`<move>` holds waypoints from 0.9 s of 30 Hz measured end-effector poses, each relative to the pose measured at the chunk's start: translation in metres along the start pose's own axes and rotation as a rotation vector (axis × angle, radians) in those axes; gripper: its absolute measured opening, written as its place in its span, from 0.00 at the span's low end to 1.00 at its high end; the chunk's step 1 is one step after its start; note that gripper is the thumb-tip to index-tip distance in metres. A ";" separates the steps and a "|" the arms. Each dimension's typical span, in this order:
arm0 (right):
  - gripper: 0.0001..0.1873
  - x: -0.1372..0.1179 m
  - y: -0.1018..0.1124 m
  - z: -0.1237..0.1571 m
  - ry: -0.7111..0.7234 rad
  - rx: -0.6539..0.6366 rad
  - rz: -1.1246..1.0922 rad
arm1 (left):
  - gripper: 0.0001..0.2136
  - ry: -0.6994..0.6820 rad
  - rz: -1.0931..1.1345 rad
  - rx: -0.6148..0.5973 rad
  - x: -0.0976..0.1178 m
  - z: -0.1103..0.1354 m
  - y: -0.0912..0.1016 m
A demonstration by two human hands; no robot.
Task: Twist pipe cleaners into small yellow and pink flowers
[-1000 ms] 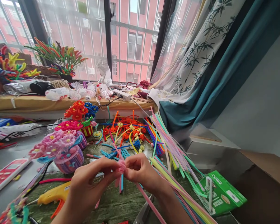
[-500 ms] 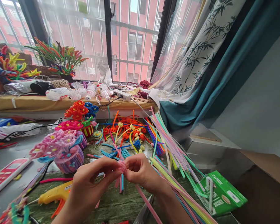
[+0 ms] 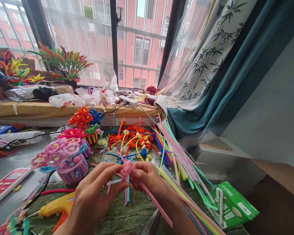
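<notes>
Between my hands is a small pink pipe-cleaner flower point(image 3: 127, 167), its fuzzy stem coiled into rounded loops. My left hand point(image 3: 95, 186) has its index fingertip against the flower's left side, with the thumb lower, just below the coil. On the other side, my right hand point(image 3: 147, 178) pinches the flower between thumb and fingers. A loose pink pipe cleaner point(image 3: 158, 205) runs from under my right fingers down to the right. Cut pink and blue pieces point(image 3: 127, 194) lie behind and below the flower. The right fingertips are partly hidden.
A yellow glue gun point(image 3: 56, 205) lies left of my left hand, and scissors point(image 3: 152, 223) lie below. Pink flowers fill a striped pot point(image 3: 72, 169). Pipe-cleaner bundles point(image 3: 183, 156) and a green box point(image 3: 237, 207) are at right. Orange flowers point(image 3: 134, 133) lie behind.
The pink flower has turned so its coiled face shows, and it sits slightly higher. My left thumb has moved down away from the coil. The loose pink strand has swung a little to the right.
</notes>
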State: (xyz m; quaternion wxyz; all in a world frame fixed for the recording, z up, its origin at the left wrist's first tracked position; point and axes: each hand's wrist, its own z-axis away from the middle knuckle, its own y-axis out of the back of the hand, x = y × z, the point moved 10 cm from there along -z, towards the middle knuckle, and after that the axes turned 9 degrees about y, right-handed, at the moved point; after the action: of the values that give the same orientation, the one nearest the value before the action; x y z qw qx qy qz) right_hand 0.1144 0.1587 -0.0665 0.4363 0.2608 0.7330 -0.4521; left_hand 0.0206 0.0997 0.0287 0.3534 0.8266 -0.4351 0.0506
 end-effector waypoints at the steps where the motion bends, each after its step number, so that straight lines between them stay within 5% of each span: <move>1: 0.20 0.001 0.000 0.000 -0.007 0.005 -0.012 | 0.06 -0.044 -0.047 0.026 0.005 0.001 0.000; 6: 0.21 -0.001 -0.003 0.001 0.030 -0.012 0.047 | 0.04 -0.197 -0.186 0.092 0.018 0.012 -0.005; 13: 0.18 -0.022 0.001 0.003 0.192 0.007 0.509 | 0.08 -0.354 -0.401 0.089 0.022 0.027 -0.015; 27: 0.20 -0.018 0.001 0.002 0.205 0.011 0.674 | 0.10 -0.301 -0.404 -0.020 0.009 0.029 -0.025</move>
State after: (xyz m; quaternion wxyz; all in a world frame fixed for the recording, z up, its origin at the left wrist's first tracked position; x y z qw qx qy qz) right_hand 0.1246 0.1572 -0.0515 0.4836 0.5345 0.6433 -0.2581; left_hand 0.0389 0.0844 -0.0026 0.2957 0.8914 -0.3092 -0.1493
